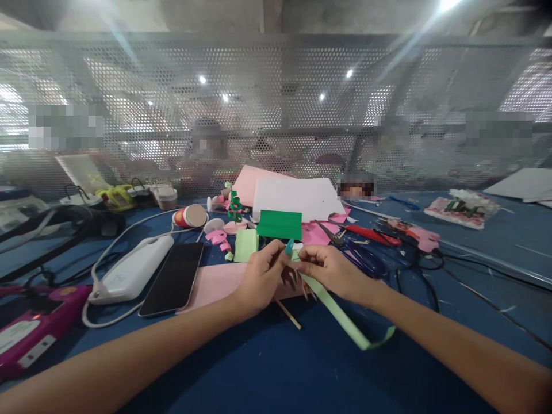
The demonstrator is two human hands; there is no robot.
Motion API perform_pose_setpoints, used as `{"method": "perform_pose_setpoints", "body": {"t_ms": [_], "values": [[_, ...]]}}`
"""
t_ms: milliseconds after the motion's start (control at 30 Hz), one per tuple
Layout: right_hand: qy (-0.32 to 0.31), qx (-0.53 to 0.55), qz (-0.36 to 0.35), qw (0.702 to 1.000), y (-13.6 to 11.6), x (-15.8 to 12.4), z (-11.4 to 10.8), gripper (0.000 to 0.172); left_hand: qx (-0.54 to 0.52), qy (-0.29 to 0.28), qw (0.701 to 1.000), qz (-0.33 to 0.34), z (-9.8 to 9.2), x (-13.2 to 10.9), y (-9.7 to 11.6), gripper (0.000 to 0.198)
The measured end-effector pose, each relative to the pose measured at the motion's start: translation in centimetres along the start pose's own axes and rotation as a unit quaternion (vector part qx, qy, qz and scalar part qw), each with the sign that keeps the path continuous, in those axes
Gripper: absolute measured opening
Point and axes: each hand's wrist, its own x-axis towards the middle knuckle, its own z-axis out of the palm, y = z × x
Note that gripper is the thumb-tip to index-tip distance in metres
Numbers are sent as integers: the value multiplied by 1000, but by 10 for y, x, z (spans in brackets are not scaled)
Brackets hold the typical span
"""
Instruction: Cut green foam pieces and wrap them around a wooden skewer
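My left hand point(263, 279) and my right hand point(330, 269) meet over the blue table, fingertips pinched close together. Between them is the upper end of a light green paper strip point(334, 307). From my right fingers the strip hangs down to the right, and its tail curls near the table. A small teal tip point(289, 247) shows at my left fingertips; I cannot tell what it is. Below my left hand a thin wooden stick point(290, 315) pokes out, its upper part hidden. Behind the hands are a dark green paper piece point(280, 225) and a light green paper piece point(246, 246).
To the left lie a black phone point(175, 279), a white power bank point(133, 270) with a cable and a magenta device point(45, 328). Scissors point(364, 257) and a red cutter point(373, 234) lie right. White sheets point(297, 195) stand before a perforated metal screen point(284, 103).
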Motion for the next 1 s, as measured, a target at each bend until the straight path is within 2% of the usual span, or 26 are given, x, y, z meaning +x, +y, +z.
{"method": "perform_pose_setpoints", "body": {"t_ms": [67,167,267,400,533,767,1000], "values": [[-10,19,5,1000,2,1,-4,37,-8,-10,999,29,-1,3,0,18],[-29,49,23,998,6,3,-11,32,-33,-35,997,56,0,6,-2,30],[-34,56,30,997,13,3,-16,28,-58,-58,996,41,1,7,-5,29],[-28,33,33,999,20,3,-16,27,-80,-18,996,-20,4,5,-4,23],[-20,-1,48,999,16,2,-16,27,-85,24,995,-53,4,5,-1,19],[-7,14,75,997,9,1,-20,27,-79,43,995,-50,2,5,0,14],[11,61,81,995,9,2,-19,29,-82,39,993,-78,4,6,-1,16]]}}
